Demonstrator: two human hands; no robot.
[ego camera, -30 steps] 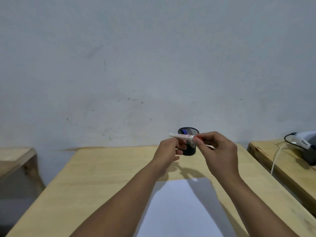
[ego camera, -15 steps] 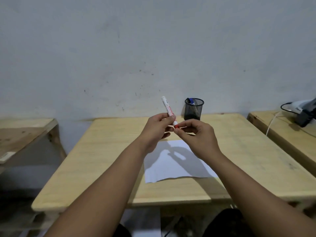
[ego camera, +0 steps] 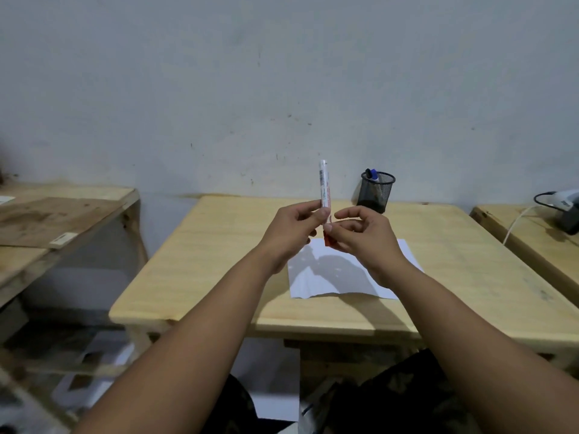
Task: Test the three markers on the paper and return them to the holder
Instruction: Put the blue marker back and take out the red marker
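— Behind everything runs a pale, scuffed wall; what sits on the light wooden counter (ego camera: 470,245)?

— One white paper sheet (ego camera: 316,277) near the front edge, and one black mesh holder (ego camera: 376,192) at the back edge, with one blue-capped marker (ego camera: 372,174) showing inside.

— And the grips?

— The left hand (ego camera: 294,230) pinches one white marker with a red cap (ego camera: 324,189) low on its barrel, holding it upright above the paper. The right hand (ego camera: 363,236) closes its fingertips on the red cap at the bottom end, directly beneath the left grip.
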